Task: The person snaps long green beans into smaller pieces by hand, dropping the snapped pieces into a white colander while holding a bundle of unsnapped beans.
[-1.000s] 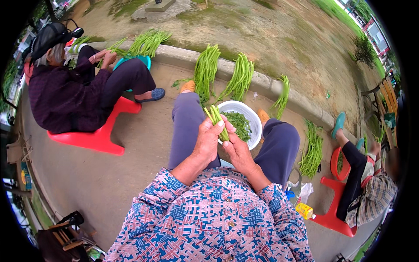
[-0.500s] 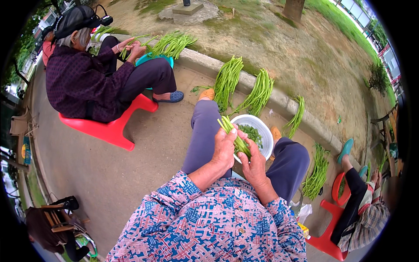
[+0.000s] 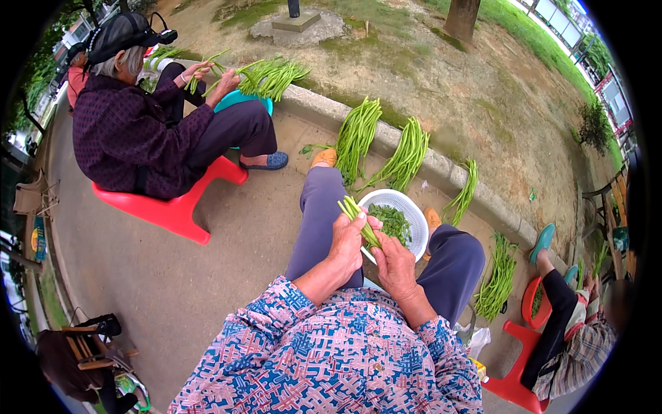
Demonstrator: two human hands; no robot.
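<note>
My left hand (image 3: 347,243) is closed around a small bunch of green vegetable stems (image 3: 349,207), whose upper ends stick out above the thumb. Close beside it, my right hand (image 3: 396,268) has its fingers pinched together at the bunch's lower end; that end is partly hidden by the fingers. Just beyond both hands, between my feet, stands a round white plastic basket (image 3: 420,231). Torn green leaves and short pieces (image 3: 393,222) lie inside it.
Stem piles (image 3: 358,134) (image 3: 407,155) lie along the concrete curb (image 3: 445,172), with another pile (image 3: 496,279) at right. A person (image 3: 138,127) on a red stool (image 3: 162,210) handles stems over a teal basin (image 3: 241,100). At right, another person (image 3: 576,345) sits by a red basin (image 3: 536,314).
My right hand's fingers have closed in around the stems' lower end, which stuck out before. The view has shifted slightly. The person at left has drawn their hands apart with stems.
</note>
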